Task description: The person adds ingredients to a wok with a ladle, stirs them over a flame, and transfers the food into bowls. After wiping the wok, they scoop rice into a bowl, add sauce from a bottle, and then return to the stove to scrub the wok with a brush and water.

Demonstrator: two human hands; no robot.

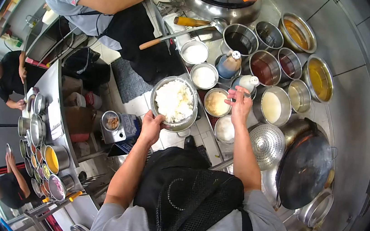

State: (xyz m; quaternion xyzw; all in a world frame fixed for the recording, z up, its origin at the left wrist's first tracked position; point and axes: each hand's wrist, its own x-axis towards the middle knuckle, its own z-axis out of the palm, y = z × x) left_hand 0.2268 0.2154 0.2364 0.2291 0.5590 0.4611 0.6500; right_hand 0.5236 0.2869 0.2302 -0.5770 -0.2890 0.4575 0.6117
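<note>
Left hand (150, 129) gripping the near rim of the metal bowl (183, 125), I have my thumb at the edge and the white rice (174, 100) inside, held over the floor just beside the seasoning tubs. Keeping that bowl level and close to the tubs matters, I'd say, since the rice is heaped and a tilt could spill it. My right hand (240, 106) looks closed in a light pinch on a slim metal handle (232, 90), near the tub of pale seasoning (205, 103); a loose wrist should spare me knocking the white-capped bottle (246, 82) close by.
</note>
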